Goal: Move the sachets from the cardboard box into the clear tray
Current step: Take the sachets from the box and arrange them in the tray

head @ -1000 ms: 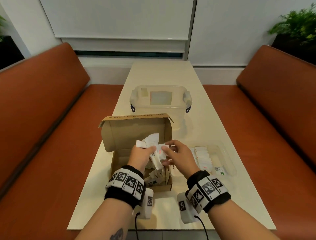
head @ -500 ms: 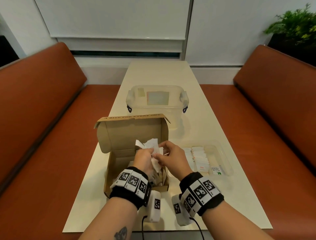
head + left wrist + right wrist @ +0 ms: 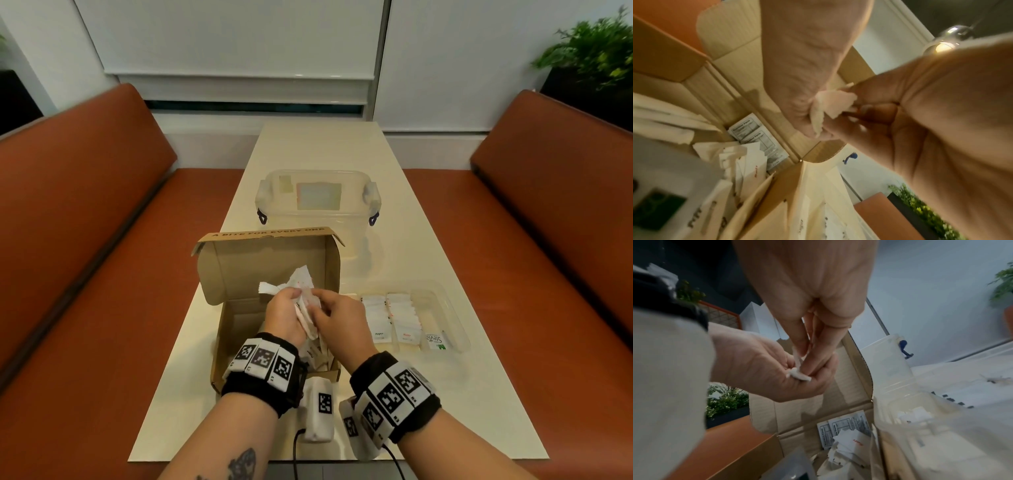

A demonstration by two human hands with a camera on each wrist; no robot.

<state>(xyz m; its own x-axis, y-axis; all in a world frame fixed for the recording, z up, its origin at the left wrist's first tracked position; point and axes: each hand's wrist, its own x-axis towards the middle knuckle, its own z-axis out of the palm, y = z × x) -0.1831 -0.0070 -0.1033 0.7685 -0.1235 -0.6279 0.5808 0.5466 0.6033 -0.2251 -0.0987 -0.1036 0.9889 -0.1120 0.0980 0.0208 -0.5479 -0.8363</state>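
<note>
At frame centre, the left hand [image 3: 286,317] clutches a bunch of white paper sachets [image 3: 301,291] above the open brown cardboard box [image 3: 239,329]. The right hand [image 3: 337,317] pinches one out. Next, I'd guess, it carries that rightward into the clear plastic tray [image 3: 452,318].

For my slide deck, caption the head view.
Both hands hold a bunch of sachets over the cardboard box, beside the clear tray.
</note>
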